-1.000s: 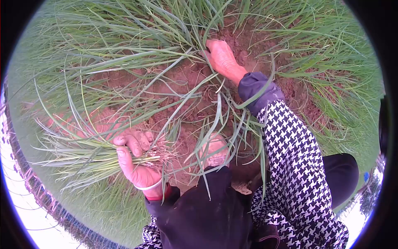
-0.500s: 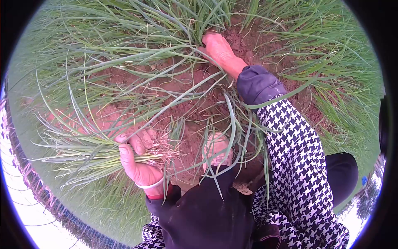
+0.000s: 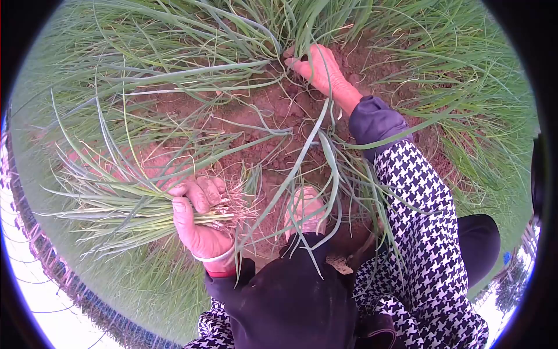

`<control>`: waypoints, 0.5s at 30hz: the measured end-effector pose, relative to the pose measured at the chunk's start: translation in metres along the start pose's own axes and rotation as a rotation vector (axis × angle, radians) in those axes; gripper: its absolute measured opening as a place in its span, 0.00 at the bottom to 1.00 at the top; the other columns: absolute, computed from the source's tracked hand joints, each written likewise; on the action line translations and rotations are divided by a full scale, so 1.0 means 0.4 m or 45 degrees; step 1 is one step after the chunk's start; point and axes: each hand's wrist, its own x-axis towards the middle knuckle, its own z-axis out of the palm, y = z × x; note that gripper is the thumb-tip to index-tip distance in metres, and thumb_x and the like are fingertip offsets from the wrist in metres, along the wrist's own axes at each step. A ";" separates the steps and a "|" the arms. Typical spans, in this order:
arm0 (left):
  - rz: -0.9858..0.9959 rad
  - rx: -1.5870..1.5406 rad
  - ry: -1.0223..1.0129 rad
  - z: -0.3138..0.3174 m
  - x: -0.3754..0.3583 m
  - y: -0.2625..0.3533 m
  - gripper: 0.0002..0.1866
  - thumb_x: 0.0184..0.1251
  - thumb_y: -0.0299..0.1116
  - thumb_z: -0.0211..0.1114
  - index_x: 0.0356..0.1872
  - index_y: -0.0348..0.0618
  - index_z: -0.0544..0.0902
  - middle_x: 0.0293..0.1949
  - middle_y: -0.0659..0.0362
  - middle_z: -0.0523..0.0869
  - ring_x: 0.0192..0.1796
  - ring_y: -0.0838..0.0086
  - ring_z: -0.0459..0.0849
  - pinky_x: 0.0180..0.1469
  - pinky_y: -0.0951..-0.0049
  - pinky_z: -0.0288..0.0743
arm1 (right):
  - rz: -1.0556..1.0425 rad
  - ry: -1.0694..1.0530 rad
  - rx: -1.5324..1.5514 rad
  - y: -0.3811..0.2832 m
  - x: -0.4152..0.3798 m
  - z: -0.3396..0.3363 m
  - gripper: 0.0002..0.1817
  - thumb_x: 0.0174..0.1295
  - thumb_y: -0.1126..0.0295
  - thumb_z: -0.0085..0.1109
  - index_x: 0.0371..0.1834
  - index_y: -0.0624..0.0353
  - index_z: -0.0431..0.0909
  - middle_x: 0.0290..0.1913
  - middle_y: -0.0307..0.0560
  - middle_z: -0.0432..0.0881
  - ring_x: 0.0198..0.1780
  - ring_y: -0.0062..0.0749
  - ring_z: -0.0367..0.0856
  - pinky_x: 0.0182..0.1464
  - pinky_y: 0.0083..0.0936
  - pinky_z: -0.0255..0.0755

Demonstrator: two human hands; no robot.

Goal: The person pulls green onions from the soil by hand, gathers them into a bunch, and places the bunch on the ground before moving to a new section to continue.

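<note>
A bundle of thin green onion-like plants lies across my left hand, whose fingers and thumb are wrapped round it. The pale stem ends and stringy roots point right, the leaves left. My right hand is at the base of a growing clump, near the top centre. Its thumb and fingers are pinched together close to the soil; what they hold, if anything, is too small to make out. Long leaves hang between my right forearm and the shoe.
Reddish-brown soil lies between the hands. A dusty shoe stands below the middle, beside my dark-covered knee. Dense green plants grow on both sides. A netted fence curves along the lower left.
My right hand has shifted slightly right and turned, its thumb and fingers now more visible at the clump's base. Leaves that crossed the middle have moved. My left hand still holds the bundle.
</note>
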 end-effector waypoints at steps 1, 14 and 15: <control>-0.001 0.001 0.021 -0.001 0.000 0.003 0.10 0.66 0.39 0.55 0.42 0.46 0.74 0.21 0.66 0.66 0.28 0.76 0.63 0.38 0.70 0.60 | 0.033 -0.018 -0.059 -0.008 0.005 0.009 0.18 0.51 0.61 0.60 0.39 0.65 0.79 0.34 0.59 0.80 0.40 0.47 0.79 0.45 0.36 0.70; -0.019 -0.023 0.086 0.001 0.000 -0.002 0.10 0.67 0.39 0.54 0.43 0.46 0.75 0.21 0.66 0.65 0.28 0.76 0.63 0.37 0.71 0.60 | 0.093 0.084 -0.089 -0.074 -0.001 -0.018 0.18 0.53 0.58 0.61 0.37 0.63 0.80 0.28 0.58 0.80 0.31 0.48 0.78 0.40 0.35 0.71; -0.026 -0.029 0.085 0.002 0.004 -0.006 0.10 0.67 0.39 0.54 0.43 0.46 0.75 0.21 0.66 0.65 0.28 0.76 0.63 0.37 0.71 0.60 | 0.088 0.020 -0.182 -0.082 0.003 -0.027 0.18 0.52 0.58 0.61 0.37 0.62 0.80 0.29 0.59 0.80 0.31 0.48 0.79 0.40 0.35 0.71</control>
